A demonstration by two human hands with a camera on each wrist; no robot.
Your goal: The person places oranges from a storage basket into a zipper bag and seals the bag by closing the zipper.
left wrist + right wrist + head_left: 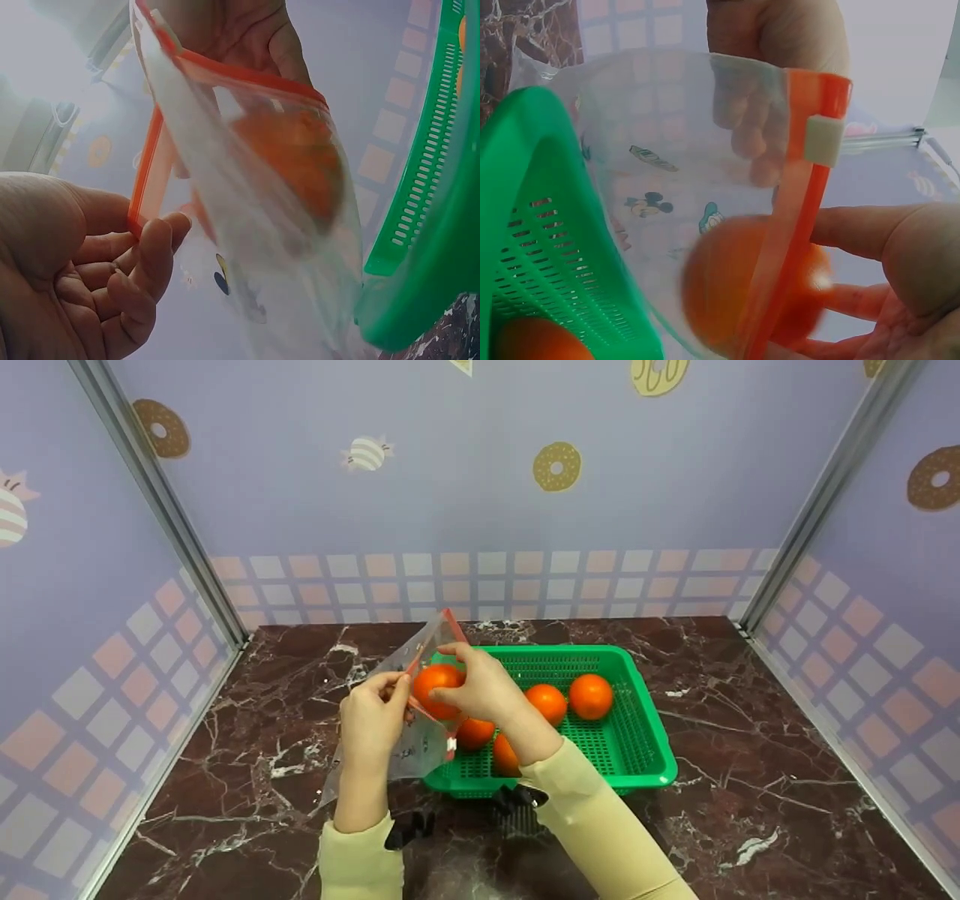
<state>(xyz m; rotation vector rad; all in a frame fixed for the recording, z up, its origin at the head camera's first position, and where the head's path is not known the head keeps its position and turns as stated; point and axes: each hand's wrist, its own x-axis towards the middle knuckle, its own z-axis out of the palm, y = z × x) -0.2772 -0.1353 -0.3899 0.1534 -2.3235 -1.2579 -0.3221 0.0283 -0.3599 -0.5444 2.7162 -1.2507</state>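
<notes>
My left hand [371,716] pinches the orange-red zip edge of a clear plastic bag [409,754] between thumb and fingers. The bag's mouth gapes, and cartoon prints show on its side. In my right hand [487,682] is an orange [437,688], held between thumb and fingers at the bag's mouth. From the right wrist, part of this orange shows through the clear film, and the rest lies beyond the zip strip beside the fingers. A white slider [823,140] sits on the strip.
A green perforated basket [664,750] stands right of the bag, whose lower part overlaps its left rim. Several more oranges [591,697] lie in it, some partly hidden by my right arm. The dark marbled tabletop [750,780] is enclosed by patterned walls.
</notes>
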